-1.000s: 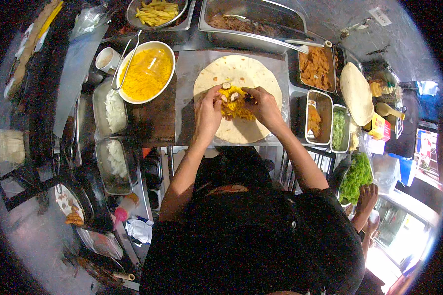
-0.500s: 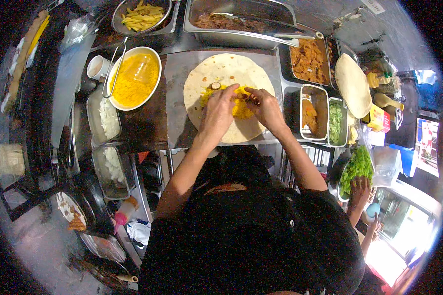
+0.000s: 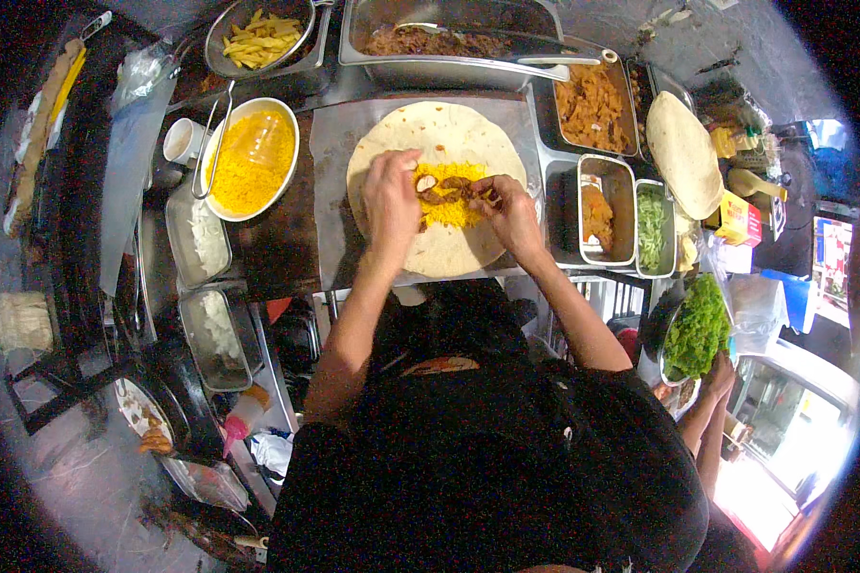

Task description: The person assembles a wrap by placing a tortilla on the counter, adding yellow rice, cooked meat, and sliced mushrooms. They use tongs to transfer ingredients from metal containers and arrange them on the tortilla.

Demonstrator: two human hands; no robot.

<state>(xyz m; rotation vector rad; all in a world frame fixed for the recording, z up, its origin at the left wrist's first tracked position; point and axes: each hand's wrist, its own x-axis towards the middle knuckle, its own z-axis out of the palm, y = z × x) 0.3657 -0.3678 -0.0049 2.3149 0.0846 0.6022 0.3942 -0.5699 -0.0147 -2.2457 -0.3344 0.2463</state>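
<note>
A round flatbread [image 3: 440,124] lies on a sheet of paper [image 3: 336,201] in front of me. Yellow rice [image 3: 463,215] is heaped at its middle, with strips of brown meat [image 3: 440,195] on top. My left hand [image 3: 392,205] rests at the rice's left edge, fingers loosely curved and apart, nothing visible in them. At the right end of the meat, my right hand [image 3: 511,218] pinches a dark piece of meat [image 3: 488,197] between thumb and fingers.
Left stand a bowl of yellow rice [image 3: 248,158] with tongs [image 3: 215,143] and trays of white shreds [image 3: 210,239]. Behind are fries [image 3: 263,40] and a meat pan [image 3: 440,72]. Right are sauced meat [image 3: 592,105], stacked flatbreads [image 3: 683,153] and a co-worker's hands [image 3: 719,377] by lettuce [image 3: 698,329].
My left hand has shifted left, off the middle of the rice, so the meat strips show. My right hand has turned slightly at the right end. The co-worker's hand has left the lettuce top.
</note>
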